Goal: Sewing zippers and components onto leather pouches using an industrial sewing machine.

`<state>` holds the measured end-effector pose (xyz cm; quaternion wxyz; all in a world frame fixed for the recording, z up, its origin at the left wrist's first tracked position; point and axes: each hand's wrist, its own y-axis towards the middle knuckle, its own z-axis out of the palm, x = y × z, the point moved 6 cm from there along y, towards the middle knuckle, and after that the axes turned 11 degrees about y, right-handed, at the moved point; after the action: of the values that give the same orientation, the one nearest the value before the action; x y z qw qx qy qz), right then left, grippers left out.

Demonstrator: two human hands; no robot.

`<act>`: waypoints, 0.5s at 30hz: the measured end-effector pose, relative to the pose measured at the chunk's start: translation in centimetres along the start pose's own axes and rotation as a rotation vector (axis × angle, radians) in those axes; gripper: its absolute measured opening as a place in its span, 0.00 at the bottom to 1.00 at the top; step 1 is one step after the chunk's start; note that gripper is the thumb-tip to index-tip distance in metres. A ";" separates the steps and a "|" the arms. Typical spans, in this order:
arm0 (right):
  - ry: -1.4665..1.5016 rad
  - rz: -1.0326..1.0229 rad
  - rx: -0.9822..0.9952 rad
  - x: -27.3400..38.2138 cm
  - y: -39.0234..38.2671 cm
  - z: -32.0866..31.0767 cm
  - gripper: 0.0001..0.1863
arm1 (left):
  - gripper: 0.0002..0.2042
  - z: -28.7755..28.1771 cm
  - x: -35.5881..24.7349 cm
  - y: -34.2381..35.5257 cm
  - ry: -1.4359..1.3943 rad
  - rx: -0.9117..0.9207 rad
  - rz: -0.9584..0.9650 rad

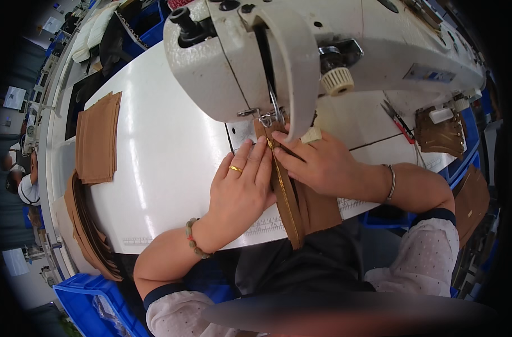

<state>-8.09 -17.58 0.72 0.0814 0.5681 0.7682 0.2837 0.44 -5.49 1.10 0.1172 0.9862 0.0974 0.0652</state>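
My left hand (239, 191) lies with straight fingers on a brown piece (318, 210) with a long gold-toothed zipper (287, 208), fingertips near the presser foot (269, 119) of the white sewing machine (200, 67). My right hand (318, 163) grips the same piece at the zipper's other side, index finger reaching toward the foot, thumb partly hidden. The needle area is partly behind the machine's curved white guard.
Brown panels are stacked on the left (96, 135), with more curved pieces (84, 224) below. Red-handled scissors (399, 123) and a brown bundle (436, 132) lie right. A blue crate (76, 303) stands lower left. A co-worker (25, 185) sits far left.
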 end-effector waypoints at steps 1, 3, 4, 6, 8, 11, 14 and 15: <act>0.003 0.017 0.007 -0.1 -0.1 0.0 0.15 | 0.37 0.0 0.0 0.0 0.000 0.001 0.000; -0.006 0.018 0.052 0.0 -0.3 0.2 0.20 | 0.38 0.0 0.1 0.0 0.005 0.014 -0.001; -0.015 0.032 0.101 -0.1 -0.5 0.3 0.25 | 0.38 -0.1 0.0 -0.1 0.005 0.014 0.000; -0.032 0.017 0.085 0.4 -0.5 0.2 0.21 | 0.38 -0.2 -0.3 -0.2 0.019 0.051 0.026; -0.048 0.011 0.062 0.6 -0.4 0.1 0.17 | 0.38 -0.4 -0.3 -0.2 0.018 0.034 0.017; -0.008 0.039 0.070 0.5 -0.3 0.1 0.21 | 0.37 -0.3 0.0 0.1 0.038 0.021 0.006; 0.075 0.121 0.140 -0.1 -0.3 0.4 0.26 | 0.37 -0.1 0.5 0.5 0.053 -0.008 -0.008; 0.079 0.131 0.159 -0.2 -0.3 0.5 0.28 | 0.37 -0.1 0.6 0.6 0.055 -0.021 -0.012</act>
<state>-8.02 -17.61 0.12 -0.0129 0.6101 0.7523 0.2485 1.08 -5.89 1.42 0.1254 0.9821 0.1060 0.0927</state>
